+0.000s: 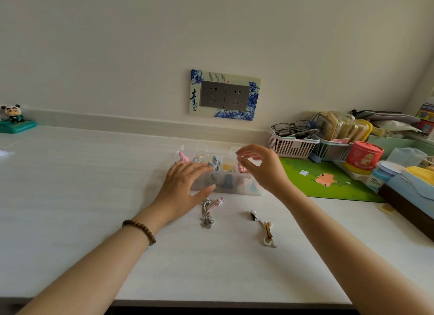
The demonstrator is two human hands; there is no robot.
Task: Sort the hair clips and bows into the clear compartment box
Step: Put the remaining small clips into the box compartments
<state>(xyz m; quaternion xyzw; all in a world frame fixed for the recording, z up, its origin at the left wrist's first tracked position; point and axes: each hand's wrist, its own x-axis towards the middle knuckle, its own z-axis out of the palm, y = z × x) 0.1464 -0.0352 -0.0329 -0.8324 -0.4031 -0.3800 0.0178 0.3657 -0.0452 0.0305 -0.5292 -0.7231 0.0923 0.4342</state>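
Observation:
The clear compartment box [237, 189] stands mid-table with several clips and bows in its cells. My left hand [185, 185] rests flat against the box's left front, fingers spread, holding nothing. My right hand [260, 165] hovers over the box's right cells, fingers curled loosely apart and empty. On the table in front lie a pink clip [217, 203] across silver metal clips [206, 217], a small black-and-white clip [253, 215] and a long brown-and-white clip [268, 233].
A green cartoon mat [328, 180] lies right of the box. Behind it stand a pink basket with glasses [291, 143], a red tin [362, 157] and stacked boxes. A panda figure [14, 119] sits far left. A wall socket [224, 95] is above.

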